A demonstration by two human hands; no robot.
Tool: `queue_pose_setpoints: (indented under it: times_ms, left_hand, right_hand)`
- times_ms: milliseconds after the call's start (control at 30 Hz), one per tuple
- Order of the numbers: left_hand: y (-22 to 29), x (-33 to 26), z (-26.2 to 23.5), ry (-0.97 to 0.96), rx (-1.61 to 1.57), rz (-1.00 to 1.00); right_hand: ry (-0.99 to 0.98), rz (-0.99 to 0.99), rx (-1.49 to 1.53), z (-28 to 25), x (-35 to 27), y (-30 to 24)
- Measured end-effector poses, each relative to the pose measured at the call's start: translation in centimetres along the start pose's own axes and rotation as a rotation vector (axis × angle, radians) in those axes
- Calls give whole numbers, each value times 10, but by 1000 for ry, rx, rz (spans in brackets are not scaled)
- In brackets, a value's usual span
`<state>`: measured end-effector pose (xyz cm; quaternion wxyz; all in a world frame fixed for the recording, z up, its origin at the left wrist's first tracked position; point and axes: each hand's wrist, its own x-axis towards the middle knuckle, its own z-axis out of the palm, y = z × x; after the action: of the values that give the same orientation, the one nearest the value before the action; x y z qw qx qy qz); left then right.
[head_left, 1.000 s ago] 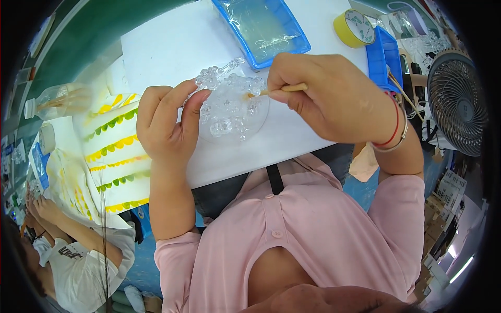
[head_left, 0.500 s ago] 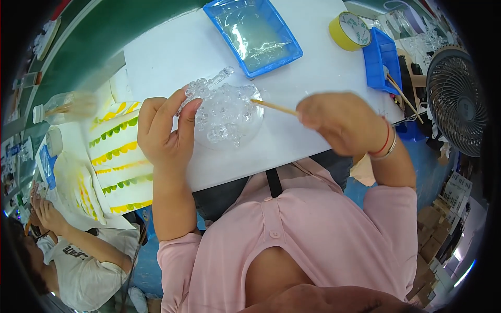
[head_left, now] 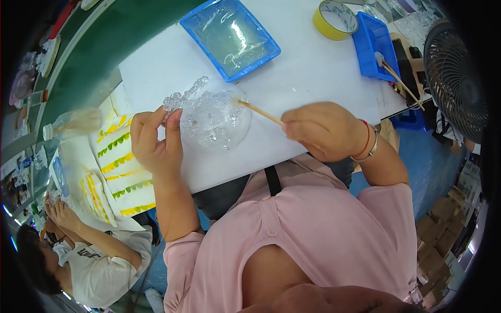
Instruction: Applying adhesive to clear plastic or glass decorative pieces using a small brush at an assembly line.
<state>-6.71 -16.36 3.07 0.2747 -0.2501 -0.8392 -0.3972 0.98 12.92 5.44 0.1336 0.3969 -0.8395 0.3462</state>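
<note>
Table: white work surface (head_left: 313,73), running from upper left to right, with the person seated at its near edge.
Fan: dark round grille (head_left: 455,78) at the far right, beyond the table edge.
Large tray: blue, rectangular (head_left: 229,37), lined with clear film, at the table's far side, well apart from the hands.
Small tray: blue (head_left: 371,44), right of the tape roll, with thin sticks resting against it.
Clear ornament: transparent, bumpy, rounded piece (head_left: 211,120) with a knobbly stem pointing up-left; held just above the table's near edge, between the two hands.
Left hand: (head_left: 155,143) closed on the ornament's left side, fingers curled over its rim.
Right hand: (head_left: 326,130) closed around a stick, red and silver bands at the wrist.
Tape roll: yellow ring (head_left: 334,20), at the far edge of the table.
Stick: thin, wooden (head_left: 261,112), slanting up-left from the right hand, tip touching the ornament's upper right.
</note>
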Motion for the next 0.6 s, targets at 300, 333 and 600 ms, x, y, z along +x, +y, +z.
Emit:
queue_pose_setpoints:
  times_ms: [300, 333, 600]
  left_hand:
    - [17, 11, -11, -88, 19, -105]
    - [20, 13, -13, -123, 30, -119]
    - [37, 0, -26, -131, 67, -191]
  right_hand:
    - [50, -6, -12, 5, -6, -11]
    - [35, -11, -21, 5, -6, -12]
    - [75, 3, 28, 11, -11, -18]
